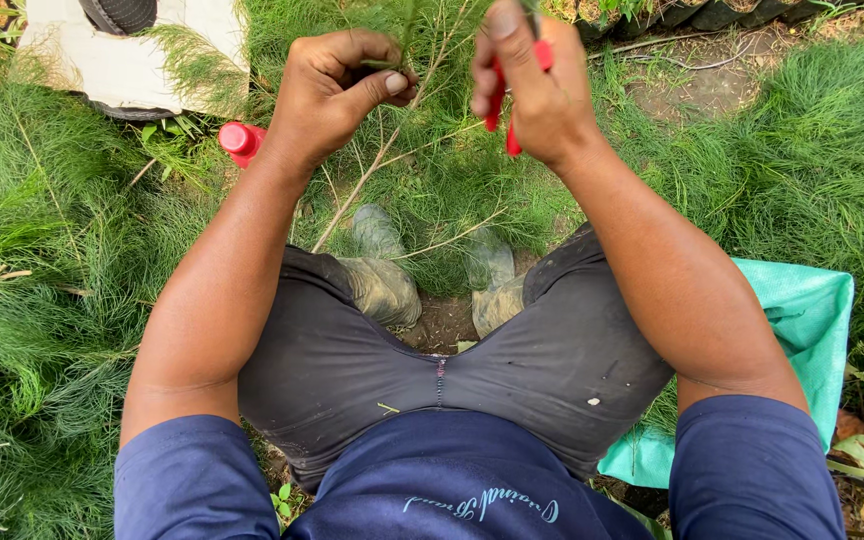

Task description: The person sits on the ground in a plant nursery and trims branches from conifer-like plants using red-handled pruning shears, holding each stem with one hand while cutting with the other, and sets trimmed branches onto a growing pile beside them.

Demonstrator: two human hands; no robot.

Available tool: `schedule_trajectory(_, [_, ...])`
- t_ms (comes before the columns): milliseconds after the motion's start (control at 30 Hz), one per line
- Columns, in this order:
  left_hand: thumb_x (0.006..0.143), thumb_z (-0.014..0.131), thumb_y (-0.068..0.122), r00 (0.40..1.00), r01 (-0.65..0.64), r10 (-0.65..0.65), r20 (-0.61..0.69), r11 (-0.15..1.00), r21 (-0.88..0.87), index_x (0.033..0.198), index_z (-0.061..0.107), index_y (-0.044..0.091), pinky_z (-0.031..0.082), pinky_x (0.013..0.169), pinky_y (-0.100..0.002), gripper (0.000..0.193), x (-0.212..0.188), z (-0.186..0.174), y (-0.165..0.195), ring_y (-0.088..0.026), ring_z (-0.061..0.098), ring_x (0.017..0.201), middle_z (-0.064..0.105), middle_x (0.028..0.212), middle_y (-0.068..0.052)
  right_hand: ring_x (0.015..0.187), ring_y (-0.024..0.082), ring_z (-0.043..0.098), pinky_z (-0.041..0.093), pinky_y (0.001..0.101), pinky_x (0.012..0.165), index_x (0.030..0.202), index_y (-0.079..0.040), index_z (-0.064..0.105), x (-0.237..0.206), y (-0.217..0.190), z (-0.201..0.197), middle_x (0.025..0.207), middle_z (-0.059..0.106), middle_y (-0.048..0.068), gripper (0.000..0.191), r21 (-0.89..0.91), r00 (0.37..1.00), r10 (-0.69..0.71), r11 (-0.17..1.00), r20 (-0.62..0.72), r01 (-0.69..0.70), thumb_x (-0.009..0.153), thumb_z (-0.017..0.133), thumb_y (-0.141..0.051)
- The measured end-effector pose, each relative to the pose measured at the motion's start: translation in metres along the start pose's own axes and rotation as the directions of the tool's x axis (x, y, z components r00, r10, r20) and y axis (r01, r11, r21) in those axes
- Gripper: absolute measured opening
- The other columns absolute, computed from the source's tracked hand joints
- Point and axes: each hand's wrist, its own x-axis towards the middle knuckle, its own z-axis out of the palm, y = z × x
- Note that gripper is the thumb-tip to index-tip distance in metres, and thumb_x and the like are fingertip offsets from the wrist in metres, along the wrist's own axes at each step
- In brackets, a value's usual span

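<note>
Head view: the left hand [337, 90], upper centre-left of the frame, is curled with thumb against forefinger, pinching a thin green sprig [407, 35] that runs up out of the top edge. The right hand [532, 90], just beside it at upper centre, is closed around red-handled pruners [500, 100]; the blades are hidden at the top edge, so I cannot tell how near they stand to the sprig. A red cap [240, 140] lies in the grass [42, 250] to the left, and a green sack [802, 320] sits at the right edge.

With the hands this close, a cut made too low could nick the left fingertips. A loose pinch could also let the sprig slip.
</note>
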Motion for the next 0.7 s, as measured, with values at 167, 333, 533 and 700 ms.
schedule_trajectory(167, [0.106,0.069,-0.002,1.0,0.027,-0.027,0.001,0.997,-0.073,0.112,0.067,-0.005,0.067,0.093,-0.035,0.007,0.0,-0.001,0.0,-0.021,0.077,0.102,0.076,0.108,-0.015,0.092,0.022,0.069,0.061,0.0423,0.081,0.108,-0.007,0.054,-0.008,0.01,-0.006,0.096,0.06,0.007,0.052,0.295,0.977,-0.064,0.947,-0.202,0.123,0.109,0.046,-0.057])
schedule_trajectory(333, [0.107,0.068,-0.001,0.999,0.04,-0.037,0.02,0.992,-0.118,0.112,0.068,-0.005,0.067,0.093,-0.036,0.006,0.001,-0.006,0.003,-0.021,0.077,0.101,0.075,0.109,-0.015,0.124,0.032,0.061,0.047,0.0487,0.107,0.143,0.002,0.038,-0.018,0.013,-0.005,0.13,0.056,0.017,0.071,-0.235,0.997,-0.07,0.969,0.01,0.071,0.113,0.044,-0.061])
schedule_trajectory(533, [0.106,0.07,0.001,0.998,0.05,-0.044,0.037,0.984,-0.172,0.117,0.07,-0.004,0.065,0.09,-0.034,0.012,-0.002,-0.006,0.007,-0.02,0.076,0.1,0.075,0.109,-0.014,0.142,0.05,0.041,0.033,0.053,0.116,0.157,0.008,0.03,-0.009,0.024,0.003,0.153,0.04,0.036,0.079,-0.638,0.996,0.008,0.768,0.086,0.049,0.116,0.054,-0.055])
schedule_trajectory(700, [0.103,0.071,0.001,0.994,0.11,-0.105,0.036,0.976,-0.189,0.115,0.071,-0.004,0.065,0.089,-0.033,0.012,-0.005,-0.003,0.007,-0.019,0.076,0.096,0.076,0.106,-0.013,0.133,0.045,0.05,0.038,0.0509,0.112,0.151,0.002,0.042,-0.001,0.011,0.004,0.144,0.052,0.029,0.068,-0.606,0.988,-0.107,0.78,0.114,0.155,0.111,0.053,-0.052])
